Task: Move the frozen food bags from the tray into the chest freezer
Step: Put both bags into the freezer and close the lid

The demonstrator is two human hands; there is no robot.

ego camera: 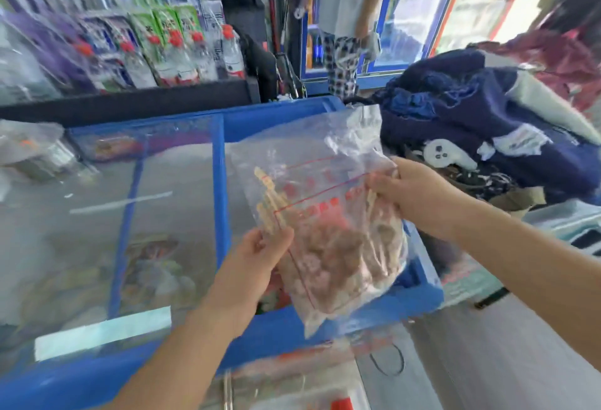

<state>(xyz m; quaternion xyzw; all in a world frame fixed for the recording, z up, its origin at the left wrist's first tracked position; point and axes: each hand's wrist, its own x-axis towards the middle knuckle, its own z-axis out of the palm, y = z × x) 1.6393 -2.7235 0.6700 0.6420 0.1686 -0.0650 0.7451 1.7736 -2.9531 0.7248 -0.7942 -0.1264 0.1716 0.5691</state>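
You're gripping a clear, crinkly plastic bag (328, 214), glossy, with a red printed seal line; the skewered food inside looks dull and frosted. Left of the bag, the chest freezer (224, 201) has a smooth blue plastic frame and shiny, reflective glass lids. Right of the bag lies matt, rumpled navy cloth (481, 123).

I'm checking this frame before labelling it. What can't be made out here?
- Head view: the red print on the bag, held by the left hand and right hand, is blurred.
- Goods under the freezer lid are hazed by glare.
- The tray: only a cut-off sliver at the bottom edge.
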